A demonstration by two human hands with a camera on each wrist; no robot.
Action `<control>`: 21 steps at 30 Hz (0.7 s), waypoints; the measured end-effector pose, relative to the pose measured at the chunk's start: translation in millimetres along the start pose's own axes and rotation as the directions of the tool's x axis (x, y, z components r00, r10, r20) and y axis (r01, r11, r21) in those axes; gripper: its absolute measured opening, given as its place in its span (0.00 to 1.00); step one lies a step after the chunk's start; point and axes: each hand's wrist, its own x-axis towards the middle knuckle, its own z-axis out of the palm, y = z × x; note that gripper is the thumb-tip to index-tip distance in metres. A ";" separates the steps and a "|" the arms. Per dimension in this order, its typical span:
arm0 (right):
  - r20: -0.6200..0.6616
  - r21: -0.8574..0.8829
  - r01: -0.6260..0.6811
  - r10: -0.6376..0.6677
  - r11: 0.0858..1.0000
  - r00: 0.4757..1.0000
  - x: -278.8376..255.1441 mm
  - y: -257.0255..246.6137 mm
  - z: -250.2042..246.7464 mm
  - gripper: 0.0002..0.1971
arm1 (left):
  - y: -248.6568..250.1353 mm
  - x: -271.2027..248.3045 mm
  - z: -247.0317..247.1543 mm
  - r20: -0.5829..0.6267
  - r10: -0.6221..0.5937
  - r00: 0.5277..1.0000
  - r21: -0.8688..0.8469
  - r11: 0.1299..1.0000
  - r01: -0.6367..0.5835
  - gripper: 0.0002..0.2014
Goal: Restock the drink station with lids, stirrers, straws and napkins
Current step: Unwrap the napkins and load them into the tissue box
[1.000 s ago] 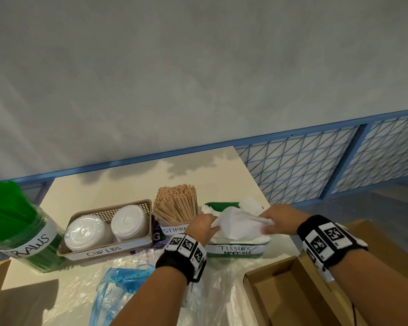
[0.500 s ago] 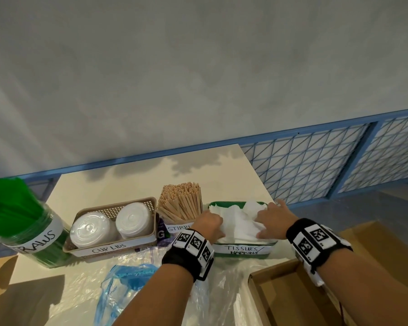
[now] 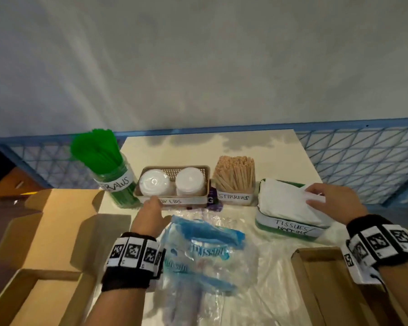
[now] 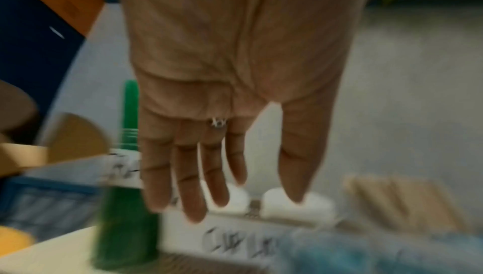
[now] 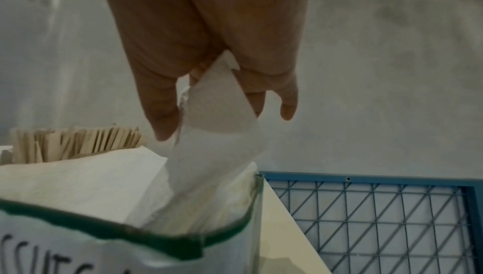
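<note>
Left hand (image 3: 151,215) left soft (crumpled) napkins (image 3: 290,203).

Bare table (image 3: 257,147) lay open behind the row of containers. In front, crumpled plastic wrap (image 3: 205,250) covered the surface, hemmed by open cardboard boxes (image 3: 45,231) on both sides.

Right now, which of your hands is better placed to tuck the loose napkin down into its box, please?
The right hand: it already pinches the napkin above the box. The left hand is open, over by the lid basket.
</note>
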 end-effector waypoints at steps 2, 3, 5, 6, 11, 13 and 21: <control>-0.014 -0.051 -0.030 0.029 0.998 0.999 -1.7 -6.3 1.9 0.16 | -36.7 -8.5 8.8 0.074 -0.172 0.982 0.200 0.968 0.155 0.24; -0.020 -0.079 -0.047 0.045 0.996 0.999 -2.8 -10.2 2.6 0.16 | -50.9 -13.4 14.9 0.097 -0.217 0.971 0.271 0.945 0.184 0.24; -0.034 -0.120 -0.078 0.074 0.990 0.997 -3.9 -16.9 4.2 0.17 | -70.3 -22.5 29.9 0.174 -0.311 0.934 0.262 0.929 0.261 0.24; -0.034 -0.139 -0.095 0.091 0.986 0.995 -4.2 -19.8 4.9 0.17 | -76.2 -27.1 38.3 0.228 -0.356 0.906 0.224 0.925 0.307 0.27; -0.008 -0.228 -0.160 0.162 0.961 0.987 -10.9 -31.4 6.3 0.21 | -73.9 -41.8 57.4 0.213 -0.406 0.889 0.144 0.913 0.382 0.33; 0.004 -0.238 -0.168 0.174 0.957 0.985 -14.3 -34.7 6.5 0.22 | -70.9 -43.7 62.2 0.182 -0.411 0.893 0.086 0.912 0.402 0.36; 0.040 -0.070 -0.117 0.120 0.991 0.992 -18.7 -40.4 2.0 0.21 | -67.3 -40.6 30.1 0.163 -0.416 0.895 0.057 0.909 0.412 0.45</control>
